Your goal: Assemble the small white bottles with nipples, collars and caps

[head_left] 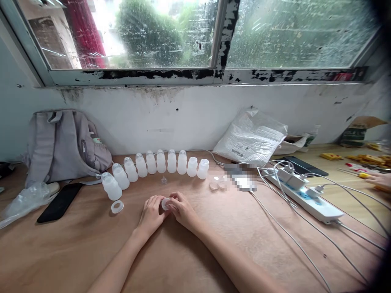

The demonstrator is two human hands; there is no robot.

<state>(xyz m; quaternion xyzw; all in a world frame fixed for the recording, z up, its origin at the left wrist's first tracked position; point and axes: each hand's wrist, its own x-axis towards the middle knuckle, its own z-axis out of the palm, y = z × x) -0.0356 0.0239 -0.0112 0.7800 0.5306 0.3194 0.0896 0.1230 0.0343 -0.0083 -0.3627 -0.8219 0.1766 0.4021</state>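
Both my hands meet at the middle of the brown table (76, 244). My left hand (152, 213) and my right hand (181, 209) pinch a small translucent white ring-shaped part (165, 203) between their fingertips. Behind them a curved row of several translucent plastic bottles (151, 162) stands upright. A loose white ring (117, 206) lies on the table left of my hands. A tiny clear valve piece (164, 180) sits just in front of the bottle row. Small clear discs (214, 185) lie to the right of it.
A grey backpack (62, 144) leans on the wall at left, with a black phone (59, 202) and a clear plastic bag (26, 199) beside it. A white plastic bag (252, 136), a power strip (305, 195) with cables, and another person's hand (380, 181) lie to the right.
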